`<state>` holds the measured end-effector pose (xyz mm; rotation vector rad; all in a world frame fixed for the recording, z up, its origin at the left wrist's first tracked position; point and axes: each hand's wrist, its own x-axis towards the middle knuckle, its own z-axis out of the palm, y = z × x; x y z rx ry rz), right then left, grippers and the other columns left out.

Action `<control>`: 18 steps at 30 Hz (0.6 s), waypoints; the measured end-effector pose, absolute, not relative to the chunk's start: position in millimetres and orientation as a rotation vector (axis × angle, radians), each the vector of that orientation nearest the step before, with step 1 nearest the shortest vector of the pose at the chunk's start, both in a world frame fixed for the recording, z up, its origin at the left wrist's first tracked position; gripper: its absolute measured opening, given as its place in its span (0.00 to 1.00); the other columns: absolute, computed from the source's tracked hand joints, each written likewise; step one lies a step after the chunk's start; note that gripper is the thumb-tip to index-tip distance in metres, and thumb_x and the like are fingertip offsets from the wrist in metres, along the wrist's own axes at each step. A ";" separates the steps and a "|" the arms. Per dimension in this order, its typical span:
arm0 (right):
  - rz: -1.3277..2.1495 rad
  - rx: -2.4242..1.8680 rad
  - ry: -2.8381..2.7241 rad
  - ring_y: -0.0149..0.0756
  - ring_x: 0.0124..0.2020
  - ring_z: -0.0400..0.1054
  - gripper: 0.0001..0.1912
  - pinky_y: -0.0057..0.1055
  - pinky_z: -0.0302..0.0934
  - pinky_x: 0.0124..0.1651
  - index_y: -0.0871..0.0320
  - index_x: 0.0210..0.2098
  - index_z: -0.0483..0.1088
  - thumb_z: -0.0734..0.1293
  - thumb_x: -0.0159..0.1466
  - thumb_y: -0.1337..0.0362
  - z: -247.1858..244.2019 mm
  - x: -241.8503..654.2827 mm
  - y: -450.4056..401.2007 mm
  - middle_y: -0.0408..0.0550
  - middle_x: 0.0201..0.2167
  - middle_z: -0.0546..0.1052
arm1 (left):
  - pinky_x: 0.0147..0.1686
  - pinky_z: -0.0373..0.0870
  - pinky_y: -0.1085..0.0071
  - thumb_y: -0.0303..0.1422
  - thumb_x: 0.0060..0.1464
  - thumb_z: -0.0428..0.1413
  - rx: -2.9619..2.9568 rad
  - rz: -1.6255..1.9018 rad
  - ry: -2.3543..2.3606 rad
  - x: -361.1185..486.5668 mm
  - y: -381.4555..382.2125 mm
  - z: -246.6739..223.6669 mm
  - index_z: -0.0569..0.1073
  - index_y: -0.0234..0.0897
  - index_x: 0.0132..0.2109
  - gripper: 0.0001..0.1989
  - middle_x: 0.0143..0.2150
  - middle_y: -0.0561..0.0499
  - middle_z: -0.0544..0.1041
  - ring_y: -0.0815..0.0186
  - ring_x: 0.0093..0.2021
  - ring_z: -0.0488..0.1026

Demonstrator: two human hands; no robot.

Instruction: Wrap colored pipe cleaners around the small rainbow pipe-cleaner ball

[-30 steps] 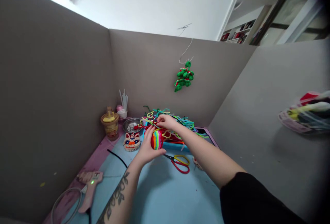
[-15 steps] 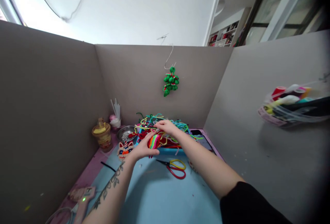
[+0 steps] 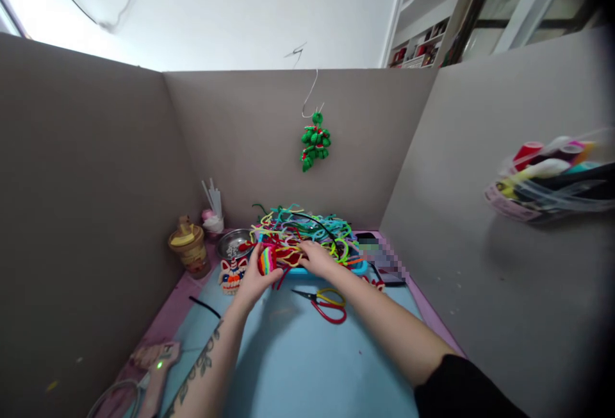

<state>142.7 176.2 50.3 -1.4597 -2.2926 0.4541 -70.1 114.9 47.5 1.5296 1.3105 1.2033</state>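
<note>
My left hand [image 3: 252, 283] grips a small rainbow-striped yarn piece [image 3: 268, 260] between thumb and fingers, with red strands hanging beneath it. My right hand [image 3: 316, 259] reaches into a heap of coloured yarn strands [image 3: 314, 225], its fingers bent among red and yellow ones. What its fingertips pinch, if anything, is hidden. The heap overflows a blue tray [image 3: 358, 268]. Below the hands lie scissors [image 3: 323, 302] with one yellow and one red handle. A patterned animal-face piece [image 3: 233, 275] lies left of my left hand.
A metal bowl [image 3: 234, 245] of small white bits and a lidded cup [image 3: 189, 248] stand left. A pink glue gun [image 3: 161, 367] lies at front left. A phone [image 3: 391, 264] lies right. Grey partitions surround the table; a green ornament [image 3: 316, 142] hangs at the back.
My hands have moved apart: the left went left with the rainbow piece, the right lowered into the yarn heap. The view shifted slightly, and more of the heap shows.
</note>
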 end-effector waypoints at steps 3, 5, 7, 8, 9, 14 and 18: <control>0.449 -1.567 -2.303 0.43 0.48 0.66 0.16 0.35 0.58 0.51 0.59 0.44 0.74 0.69 0.56 0.64 39.0 143.6 190.7 0.54 0.47 0.74 | 0.61 0.54 0.53 0.43 0.39 0.65 1.568 1.333 1.469 -62.8 97.6 25.1 0.46 0.35 0.67 0.54 0.63 0.36 0.59 0.49 0.63 0.58; 0.433 -1.658 -2.271 0.44 0.48 0.66 0.14 0.35 0.58 0.50 0.60 0.43 0.74 0.68 0.57 0.64 33.7 143.5 201.6 0.56 0.46 0.74 | 0.62 0.52 0.52 0.41 0.39 0.65 1.678 1.368 1.477 -57.7 84.9 16.4 0.46 0.36 0.67 0.53 0.63 0.37 0.58 0.49 0.64 0.56; 0.401 -1.750 -2.210 0.46 0.50 0.64 0.12 0.37 0.58 0.51 0.61 0.42 0.74 0.64 0.60 0.66 29.4 141.6 210.0 0.58 0.46 0.72 | 0.63 0.50 0.52 0.40 0.40 0.65 1.732 1.386 1.495 -53.6 74.1 14.0 0.48 0.38 0.67 0.50 0.63 0.38 0.58 0.49 0.65 0.54; 0.388 -1.780 -2.184 0.46 0.51 0.63 0.12 0.38 0.57 0.51 0.61 0.43 0.73 0.63 0.61 0.67 27.7 140.1 212.5 0.59 0.47 0.72 | 0.63 0.49 0.52 0.40 0.41 0.64 1.729 1.387 1.495 -52.1 70.0 14.3 0.48 0.40 0.67 0.50 0.63 0.39 0.58 0.49 0.65 0.54; 0.381 -1.795 -2.166 0.46 0.52 0.62 0.13 0.38 0.57 0.52 0.61 0.44 0.73 0.62 0.61 0.67 26.3 138.4 213.7 0.59 0.47 0.71 | 0.63 0.49 0.52 0.40 0.41 0.64 1.712 1.386 1.487 -51.1 66.9 14.8 0.48 0.41 0.67 0.50 0.63 0.40 0.58 0.49 0.65 0.53; 0.400 -1.646 -2.217 0.44 0.56 0.61 0.24 0.37 0.56 0.56 0.59 0.51 0.68 0.63 0.55 0.75 27.1 139.1 199.1 0.56 0.53 0.69 | 0.62 0.51 0.55 0.50 0.39 0.63 1.428 1.354 1.267 -47.2 60.1 2.7 0.45 0.43 0.67 0.53 0.64 0.41 0.57 0.47 0.65 0.54; 0.370 -1.330 -2.214 0.39 0.60 0.58 0.27 0.40 0.53 0.61 0.57 0.50 0.69 0.57 0.54 0.81 33.6 161.3 172.4 0.54 0.57 0.67 | 0.59 0.57 0.56 0.58 0.33 0.62 1.243 1.342 0.994 -33.2 53.2 -19.5 0.51 0.44 0.65 0.54 0.64 0.41 0.58 0.45 0.62 0.58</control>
